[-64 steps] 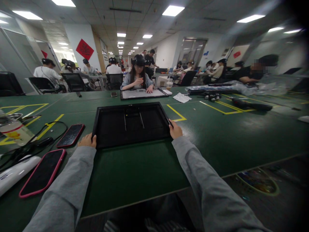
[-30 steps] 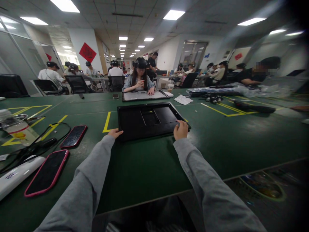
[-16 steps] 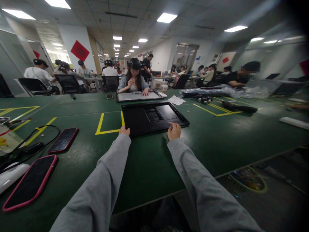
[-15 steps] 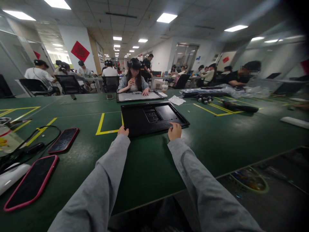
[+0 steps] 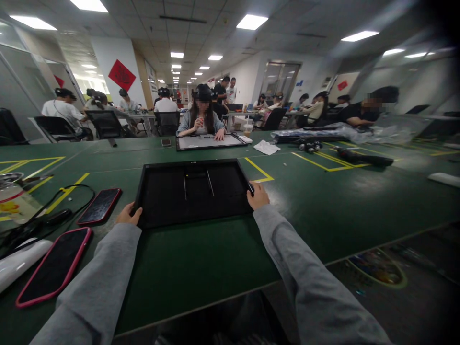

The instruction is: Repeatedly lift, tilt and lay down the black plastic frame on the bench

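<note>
A black monitor back cover (image 5: 165, 201), a shallow rectangular shell with a raised rim, is in front of me over the green table (image 5: 201, 268). Two thin bright lines mark the edges of a recess in its middle. My left hand (image 5: 130, 214) is closed on the shell's left edge near the front corner, thumb on the rim. On the opposite side, my right hand (image 5: 258, 195) grips the right edge near the front. The fingers under the shell are hidden, and whether it rests flat or is slightly lifted I cannot tell.
Left of me lie two phones (image 5: 55, 266) (image 5: 99, 206), black cables (image 5: 53, 218) and a drink cup (image 5: 16, 203). Across the table a person (image 5: 203, 115) works at a framed panel (image 5: 208, 141). A crumpled tissue (image 5: 266, 147), plastic-wrapped parts (image 5: 312, 133) and a power drill (image 5: 362, 156) lie farther right.
The shell has shifted left and turned square to me. My left hand has moved left with its edge; my right hand has gone from the front edge to the right edge.
</note>
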The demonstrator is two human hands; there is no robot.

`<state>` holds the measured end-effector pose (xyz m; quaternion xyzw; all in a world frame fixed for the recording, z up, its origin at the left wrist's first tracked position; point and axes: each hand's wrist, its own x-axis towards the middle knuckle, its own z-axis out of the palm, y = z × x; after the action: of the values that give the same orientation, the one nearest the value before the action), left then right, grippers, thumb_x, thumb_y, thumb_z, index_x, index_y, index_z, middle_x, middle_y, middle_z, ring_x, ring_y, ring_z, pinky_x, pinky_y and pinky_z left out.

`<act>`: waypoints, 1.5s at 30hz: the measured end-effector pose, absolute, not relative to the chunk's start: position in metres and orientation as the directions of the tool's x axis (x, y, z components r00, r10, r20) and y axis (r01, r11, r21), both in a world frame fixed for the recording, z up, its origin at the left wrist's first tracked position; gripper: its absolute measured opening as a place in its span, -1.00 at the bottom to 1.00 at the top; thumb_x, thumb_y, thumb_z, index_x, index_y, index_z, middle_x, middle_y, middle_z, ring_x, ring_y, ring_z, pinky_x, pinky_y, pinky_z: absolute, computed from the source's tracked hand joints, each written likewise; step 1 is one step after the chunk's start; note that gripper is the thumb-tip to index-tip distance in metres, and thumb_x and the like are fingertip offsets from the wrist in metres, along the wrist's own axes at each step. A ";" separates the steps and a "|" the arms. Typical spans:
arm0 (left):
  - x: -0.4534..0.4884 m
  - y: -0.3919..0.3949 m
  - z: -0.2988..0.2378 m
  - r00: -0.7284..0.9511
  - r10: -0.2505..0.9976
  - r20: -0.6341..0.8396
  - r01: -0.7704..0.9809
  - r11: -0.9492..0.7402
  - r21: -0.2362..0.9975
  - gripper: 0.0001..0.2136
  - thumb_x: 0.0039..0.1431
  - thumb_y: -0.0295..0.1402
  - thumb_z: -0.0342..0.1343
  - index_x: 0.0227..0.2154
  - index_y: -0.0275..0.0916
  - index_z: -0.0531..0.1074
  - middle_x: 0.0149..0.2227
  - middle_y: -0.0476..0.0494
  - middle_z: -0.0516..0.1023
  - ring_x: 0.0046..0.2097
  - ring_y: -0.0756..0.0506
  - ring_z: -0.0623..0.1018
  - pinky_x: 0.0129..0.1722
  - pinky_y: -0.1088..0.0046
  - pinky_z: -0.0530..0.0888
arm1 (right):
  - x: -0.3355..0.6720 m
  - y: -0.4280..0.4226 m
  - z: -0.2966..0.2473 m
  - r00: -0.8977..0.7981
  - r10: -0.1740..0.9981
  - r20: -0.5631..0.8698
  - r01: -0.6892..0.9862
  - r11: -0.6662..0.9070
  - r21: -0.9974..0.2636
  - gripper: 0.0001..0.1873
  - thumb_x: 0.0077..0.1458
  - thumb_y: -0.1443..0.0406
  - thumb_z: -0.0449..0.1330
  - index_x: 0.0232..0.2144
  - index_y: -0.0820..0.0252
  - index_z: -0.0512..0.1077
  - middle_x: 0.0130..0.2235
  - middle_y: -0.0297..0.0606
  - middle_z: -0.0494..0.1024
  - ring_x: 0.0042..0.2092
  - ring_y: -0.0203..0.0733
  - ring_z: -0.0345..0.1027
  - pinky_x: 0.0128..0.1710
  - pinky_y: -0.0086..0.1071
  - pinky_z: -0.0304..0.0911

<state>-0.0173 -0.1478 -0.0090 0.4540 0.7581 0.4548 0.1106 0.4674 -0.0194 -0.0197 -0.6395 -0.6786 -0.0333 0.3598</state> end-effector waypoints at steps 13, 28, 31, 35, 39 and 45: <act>-0.028 -0.137 -0.030 -0.549 0.802 0.233 0.677 0.263 0.687 -0.53 0.12 -0.12 0.05 0.05 -0.23 0.38 -0.18 -0.23 0.59 -0.12 -0.19 0.57 -0.06 0.23 0.45 | 0.490 -0.002 -0.038 0.003 0.862 0.507 0.805 0.298 -0.512 -0.33 0.01 0.48 -0.01 0.22 0.32 0.21 0.17 -0.03 0.38 0.14 0.00 0.30 0.14 -0.07 0.23; -0.016 -0.146 -0.008 -0.347 0.731 0.588 0.892 0.064 0.447 -0.60 0.16 -0.18 -0.04 -0.02 -0.22 0.44 0.10 -0.26 0.42 0.14 -0.23 0.37 0.15 0.17 0.26 | 0.488 -0.012 -0.026 0.035 0.855 0.517 0.794 0.290 -0.534 -0.44 0.05 0.43 0.02 0.13 0.21 0.36 0.01 -0.09 0.52 -0.02 0.01 0.43 0.02 -0.07 0.32; -0.004 -0.156 0.014 -0.313 0.619 0.721 0.921 0.013 0.389 -0.56 0.17 -0.19 -0.03 0.06 -0.24 0.39 0.17 -0.29 0.35 0.18 -0.24 0.33 0.17 0.15 0.22 | 0.485 -0.022 -0.007 0.067 0.758 0.649 0.786 0.361 -0.502 -0.42 0.13 0.41 -0.08 0.21 0.22 0.25 0.09 -0.05 0.44 0.09 -0.01 0.34 0.07 -0.08 0.27; 0.008 -0.169 0.033 -0.279 0.458 0.844 0.949 -0.006 0.316 -0.50 0.17 -0.19 0.02 0.13 -0.35 0.28 0.22 -0.40 0.26 0.22 -0.24 0.27 0.20 0.15 0.16 | 0.477 -0.039 0.020 0.217 0.526 0.822 0.779 0.413 -0.471 -0.40 0.25 0.35 -0.21 0.33 0.22 -0.03 0.16 0.01 0.31 0.19 -0.04 0.22 0.16 -0.07 0.15; 0.012 -0.173 0.036 -0.306 0.405 0.862 0.946 0.029 0.322 -0.47 0.19 -0.17 0.02 0.14 -0.40 0.21 0.19 -0.46 0.27 0.25 -0.23 0.24 0.20 0.15 0.14 | 0.469 -0.050 0.031 0.289 0.466 0.836 0.782 0.388 -0.487 -0.38 0.29 0.32 -0.27 0.37 0.22 -0.24 0.16 0.06 0.28 0.17 -0.01 0.25 0.13 -0.03 0.16; 0.011 -0.172 0.036 -0.323 0.494 0.807 0.935 0.035 0.353 -0.48 0.17 -0.16 0.02 0.14 -0.33 0.25 0.21 -0.40 0.27 0.24 -0.24 0.25 0.20 0.14 0.08 | 0.471 -0.046 0.023 0.250 0.566 0.785 0.766 0.381 -0.518 -0.40 0.29 0.32 -0.22 0.35 0.22 -0.14 0.16 0.01 0.34 0.15 -0.08 0.29 0.12 -0.13 0.19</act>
<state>0.0112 -0.1725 0.0357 0.5280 0.6766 0.4515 -0.2441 0.4710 -0.0459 0.0227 -0.5493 -0.6062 -0.0876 0.5684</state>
